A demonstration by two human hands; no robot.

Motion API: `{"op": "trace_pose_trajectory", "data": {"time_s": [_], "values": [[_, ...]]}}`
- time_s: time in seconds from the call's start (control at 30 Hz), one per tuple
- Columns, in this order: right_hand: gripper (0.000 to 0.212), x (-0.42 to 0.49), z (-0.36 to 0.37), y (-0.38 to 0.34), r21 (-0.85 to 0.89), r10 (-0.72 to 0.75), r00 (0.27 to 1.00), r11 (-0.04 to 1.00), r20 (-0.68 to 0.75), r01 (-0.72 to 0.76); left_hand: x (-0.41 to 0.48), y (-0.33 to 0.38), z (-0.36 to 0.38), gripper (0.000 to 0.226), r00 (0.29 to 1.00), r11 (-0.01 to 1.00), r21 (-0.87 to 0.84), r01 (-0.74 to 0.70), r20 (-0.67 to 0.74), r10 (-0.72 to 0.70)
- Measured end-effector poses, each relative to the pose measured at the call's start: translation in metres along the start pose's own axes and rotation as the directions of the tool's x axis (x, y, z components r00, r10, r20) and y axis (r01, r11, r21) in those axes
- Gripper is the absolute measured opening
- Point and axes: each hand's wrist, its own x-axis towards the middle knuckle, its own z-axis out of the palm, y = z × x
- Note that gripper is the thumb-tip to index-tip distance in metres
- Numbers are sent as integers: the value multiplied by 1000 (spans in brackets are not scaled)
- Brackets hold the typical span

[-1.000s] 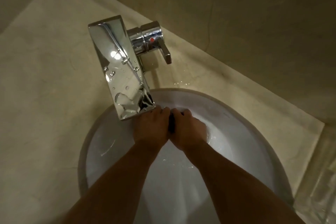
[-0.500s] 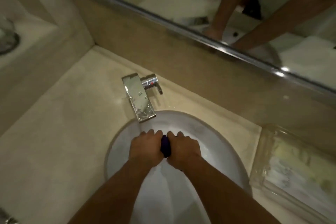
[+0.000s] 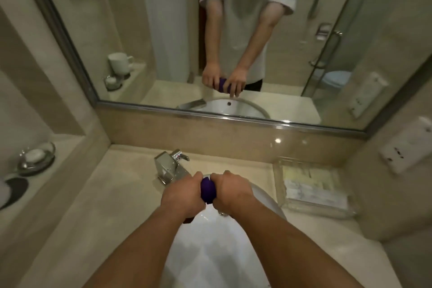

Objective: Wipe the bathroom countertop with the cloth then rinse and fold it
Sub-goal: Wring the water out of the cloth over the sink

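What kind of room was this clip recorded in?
A bathroom: a white basin set in a beige countertop with a chrome faucet, a wall mirror reflecting a glass shower door, and a soap dish at left.

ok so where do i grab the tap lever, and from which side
Take the lever by its free tip, coming from the right with the right hand. It juts out to the right of the tap body, and the wide spout blocks the left side. That hand grips the cloth now, so it would have to let go first.
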Motion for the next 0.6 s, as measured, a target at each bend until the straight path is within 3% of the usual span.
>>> {"op": "trace_pose_trajectory", "data": {"time_s": [0.13, 0.27, 0.4, 0.6], "values": [[32, -37, -23, 3, 34, 76, 995, 997, -67, -74, -17, 14, -29, 63, 992, 994, -77, -83, 89, 90], [26, -57, -43, 10, 74, 88, 983, 994, -164, -77, -28, 25, -58, 83, 966, 887, -455, -77, 185, 179], [25, -57, -59, 19, 72, 35, 968, 997, -248, -17, -26, 30, -80, 75, 956, 682, -730, 43, 229, 185], [28, -46, -66, 29, -48, -174, 907, 985, -384, 168, -19, 24, -94, 62, 913, 540, -823, 176, 341, 223]]}}
